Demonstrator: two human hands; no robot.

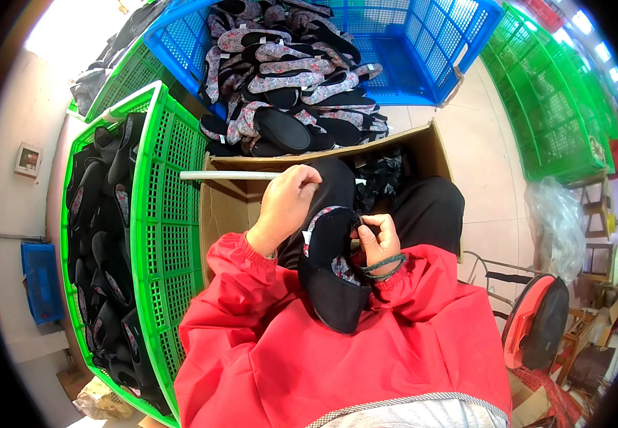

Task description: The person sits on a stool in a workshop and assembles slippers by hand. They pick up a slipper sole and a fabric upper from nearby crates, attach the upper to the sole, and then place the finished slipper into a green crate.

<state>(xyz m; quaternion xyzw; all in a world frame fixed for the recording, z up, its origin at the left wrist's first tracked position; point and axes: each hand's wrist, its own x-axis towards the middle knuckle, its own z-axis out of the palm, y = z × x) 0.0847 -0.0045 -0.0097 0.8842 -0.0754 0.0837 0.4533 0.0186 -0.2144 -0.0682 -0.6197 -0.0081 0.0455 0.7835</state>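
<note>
A black slipper (pixel 334 285) with a floral lining lies lengthwise on my lap, over the red garment. My left hand (pixel 285 203) is above its far left side, thumb and fingers pinched together; whatever they hold is too small or hidden. At the slipper's right edge, my right hand (pixel 380 239) closes thumb and forefinger on a small dark part of it. A pale rod (pixel 229 175) extends leftward from beside my left hand; whether the hand touches it cannot be told.
A cardboard box (pixel 441 153) with dark items stands by my knees. Beyond it, floral slippers (pixel 287 82) fill much of a blue crate (pixel 459 43). A green crate (pixel 170 214) of black slippers (pixel 109 264) flanks me on the left. Green crates (pixel 548 107) are stacked at far right.
</note>
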